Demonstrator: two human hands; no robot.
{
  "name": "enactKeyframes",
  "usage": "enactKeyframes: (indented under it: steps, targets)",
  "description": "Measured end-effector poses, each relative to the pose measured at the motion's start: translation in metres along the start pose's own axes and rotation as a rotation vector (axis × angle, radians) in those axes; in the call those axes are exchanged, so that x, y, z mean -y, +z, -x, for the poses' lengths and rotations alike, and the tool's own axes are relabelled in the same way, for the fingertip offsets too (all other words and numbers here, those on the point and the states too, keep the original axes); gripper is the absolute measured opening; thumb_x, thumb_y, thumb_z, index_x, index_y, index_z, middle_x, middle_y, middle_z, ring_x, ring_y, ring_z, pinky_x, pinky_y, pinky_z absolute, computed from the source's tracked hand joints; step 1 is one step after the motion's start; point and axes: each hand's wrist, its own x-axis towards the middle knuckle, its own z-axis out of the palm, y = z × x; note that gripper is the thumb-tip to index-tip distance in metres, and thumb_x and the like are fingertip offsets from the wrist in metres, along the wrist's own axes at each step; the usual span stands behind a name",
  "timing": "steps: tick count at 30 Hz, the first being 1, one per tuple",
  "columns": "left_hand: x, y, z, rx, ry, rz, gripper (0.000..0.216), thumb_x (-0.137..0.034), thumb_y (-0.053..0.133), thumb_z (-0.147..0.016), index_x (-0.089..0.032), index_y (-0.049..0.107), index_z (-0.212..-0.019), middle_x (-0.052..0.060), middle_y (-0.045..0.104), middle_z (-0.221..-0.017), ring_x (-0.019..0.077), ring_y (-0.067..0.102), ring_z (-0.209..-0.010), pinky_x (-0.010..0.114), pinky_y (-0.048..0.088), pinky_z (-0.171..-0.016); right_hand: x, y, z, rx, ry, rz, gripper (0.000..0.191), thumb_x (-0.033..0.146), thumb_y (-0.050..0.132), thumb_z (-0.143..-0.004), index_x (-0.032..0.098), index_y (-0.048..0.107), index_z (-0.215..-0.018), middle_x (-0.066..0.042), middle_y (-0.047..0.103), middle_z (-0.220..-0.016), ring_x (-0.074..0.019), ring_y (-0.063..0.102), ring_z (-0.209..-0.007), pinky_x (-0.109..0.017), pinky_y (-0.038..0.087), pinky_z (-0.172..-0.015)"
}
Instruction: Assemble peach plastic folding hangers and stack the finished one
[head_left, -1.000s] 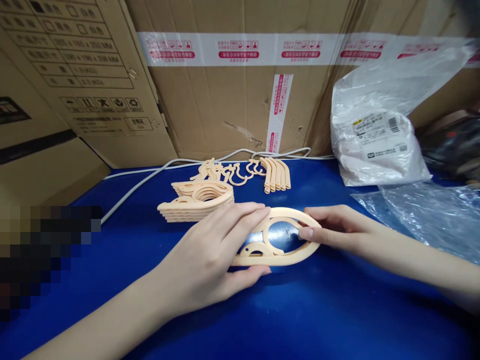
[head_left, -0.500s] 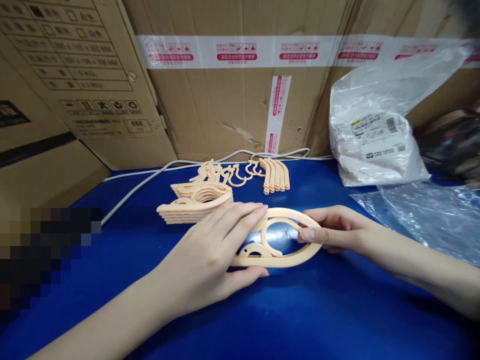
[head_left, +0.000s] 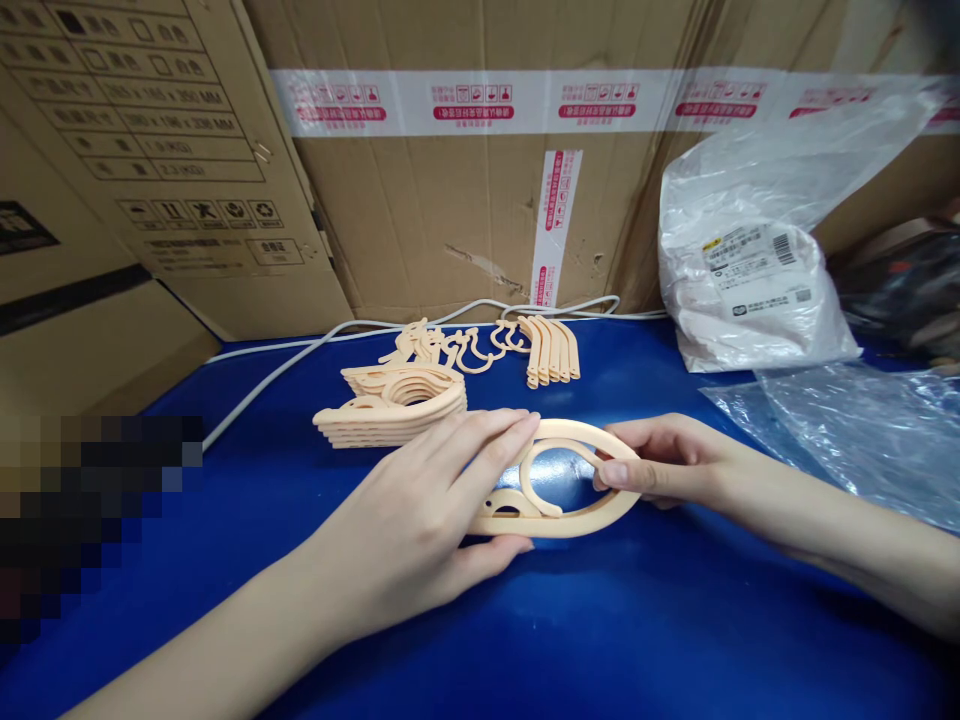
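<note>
A cream plastic folding hanger, folded into an oval with its hook curled inside, is held between my two hands just above the blue table. My left hand wraps over its left end, fingers along the far edge and thumb along the near edge, hiding that end. At the right end, my right hand pinches the rim with the thumb on top. Behind my left hand lies a stack of similar folded hangers. Farther back are loose cream hooks and a row of curved cream arm pieces.
Cardboard boxes wall off the back and left of the blue table. A white cable runs behind the parts. At the right stand a white plastic bag with a label and a clear plastic sheet.
The hanger and both hands have shifted very slightly, with the same grip kept at each end. Everything else lies as before.
</note>
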Motion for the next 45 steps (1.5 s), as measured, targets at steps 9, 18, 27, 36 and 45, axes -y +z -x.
enactKeyframes:
  steps: [9, 18, 27, 36, 45]
  targets:
    - [0.011, -0.028, -0.008, -0.070, -0.124, 0.008, 0.062, -0.026, 0.062, -0.082, -0.016, 0.038, -0.139, 0.008, 0.047, -0.138, 0.0212, 0.044, -0.128, 0.031, 0.037, -0.110, -0.004, -0.007, 0.003, -0.174, -0.186, 0.271, 0.063, 0.058, 0.016, -0.100, 0.021, 0.066, -0.094, -0.003, 0.061, -0.079, -0.0174, 0.053, -0.068, -0.030, 0.045, -0.064]
    - [0.087, -0.070, 0.005, 0.045, -0.531, 0.100, 0.062, -0.050, 0.067, -0.081, -0.024, 0.049, -0.134, 0.001, 0.059, -0.130, 0.0232, 0.057, -0.115, 0.043, 0.043, -0.103, -0.022, -0.004, 0.001, -0.086, -0.417, 1.247, 0.054, 0.052, 0.041, -0.098, 0.022, 0.045, -0.142, -0.014, 0.039, -0.147, -0.0318, 0.039, -0.132, -0.053, 0.040, -0.102]
    - [0.100, -0.065, 0.010, 0.164, -0.546, 0.153, 0.064, -0.057, 0.065, -0.080, -0.023, 0.051, -0.132, 0.002, 0.058, -0.132, 0.0264, 0.057, -0.117, 0.051, 0.042, -0.100, -0.024, -0.004, 0.000, -0.088, -0.420, 1.299, 0.054, 0.051, 0.037, -0.100, 0.021, 0.042, -0.144, -0.014, 0.035, -0.150, -0.0313, 0.039, -0.134, -0.052, 0.043, -0.101]
    - [0.093, -0.061, 0.008, 0.213, -0.595, 0.177, 0.065, -0.056, 0.064, -0.082, -0.023, 0.046, -0.136, -0.001, 0.054, -0.137, 0.0237, 0.053, -0.123, 0.045, 0.038, -0.106, -0.024, -0.003, 0.001, -0.070, -0.412, 1.337, 0.054, 0.051, 0.033, -0.101, 0.021, 0.041, -0.145, -0.014, 0.035, -0.150, -0.0302, 0.038, -0.134, -0.051, 0.044, -0.101]
    - [0.108, -0.057, 0.015, 0.250, -0.600, 0.153, 0.077, -0.067, 0.064, -0.073, -0.030, 0.044, -0.138, -0.003, 0.051, -0.140, 0.0257, 0.051, -0.124, 0.044, 0.037, -0.108, -0.025, -0.004, 0.001, -0.098, -0.435, 1.363, 0.054, 0.051, 0.032, -0.101, 0.021, 0.042, -0.144, -0.014, 0.036, -0.150, -0.0306, 0.039, -0.133, -0.051, 0.045, -0.100]
